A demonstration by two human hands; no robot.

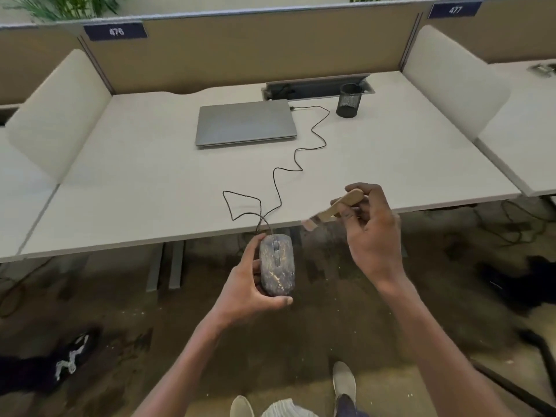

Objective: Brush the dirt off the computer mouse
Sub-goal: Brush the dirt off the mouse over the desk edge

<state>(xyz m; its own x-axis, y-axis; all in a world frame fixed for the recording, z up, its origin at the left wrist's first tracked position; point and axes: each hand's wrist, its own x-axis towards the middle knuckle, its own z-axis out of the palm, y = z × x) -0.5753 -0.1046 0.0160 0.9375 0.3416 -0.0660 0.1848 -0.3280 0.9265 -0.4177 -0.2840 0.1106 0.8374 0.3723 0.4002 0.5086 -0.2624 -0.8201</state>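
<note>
Dusty mouse held off the near edge of the desk, brush raised beside it.

The left hand [252, 284] cups the computer mouse [277, 264] from its left side, grip closed around it, thumb under the rear end, out in front of the desk [150, 182] edge and over the carpet. The mouse is streaked with pale dirt; its cable [296, 158] snakes back across the desk to the closed laptop [245, 123]. The right hand [373, 233] pinches the wooden handle of a small brush [334, 207], its blurred bristle end pointing down-left toward the mouse but apart from it. A black mesh pen cup [349, 100] stands right of the laptop.
</note>
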